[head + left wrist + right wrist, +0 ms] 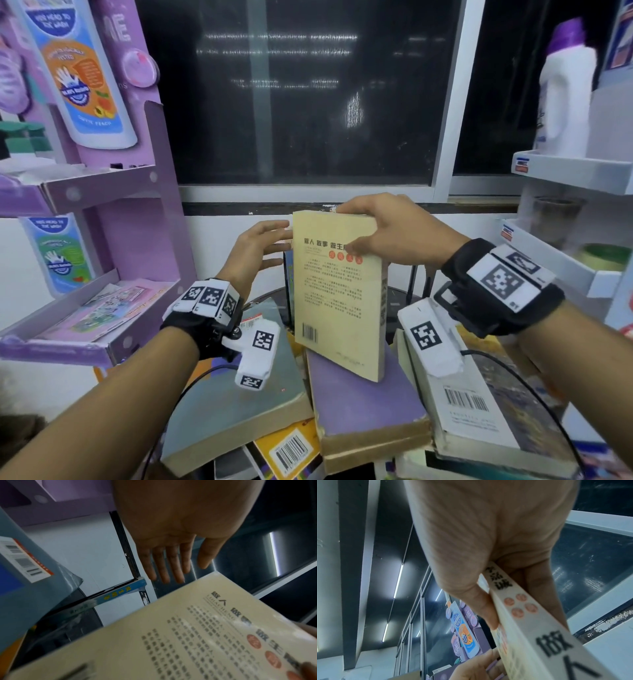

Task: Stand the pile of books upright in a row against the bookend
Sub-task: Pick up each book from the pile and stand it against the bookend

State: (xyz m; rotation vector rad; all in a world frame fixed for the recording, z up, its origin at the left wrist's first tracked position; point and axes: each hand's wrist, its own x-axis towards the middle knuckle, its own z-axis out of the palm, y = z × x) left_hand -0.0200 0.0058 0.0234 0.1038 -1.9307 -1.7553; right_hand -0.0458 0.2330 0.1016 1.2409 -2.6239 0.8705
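Note:
My right hand (349,226) grips the top edge of a cream paperback (339,294), thumb on the back cover and fingers over the top. The book is held nearly upright, slightly tilted, with its lower corner over a flat purple book (363,404). In the right wrist view my right hand (523,616) pinches the cream spine (539,635). My left hand (279,245) is open, its straight fingers beside the book's left edge. A blue-spined book (288,284) stands upright behind it. The left wrist view shows my flat left hand (173,566), the cream cover (205,635) and the blue spine (120,593). No bookend is visible.
Flat books lie around: a grey-blue one (233,394) at left, a white one with a barcode (462,404) at right, an orange one (287,448) underneath. A purple display shelf (102,192) stands left, white shelves (575,171) with a bottle right, a dark window (301,96) behind.

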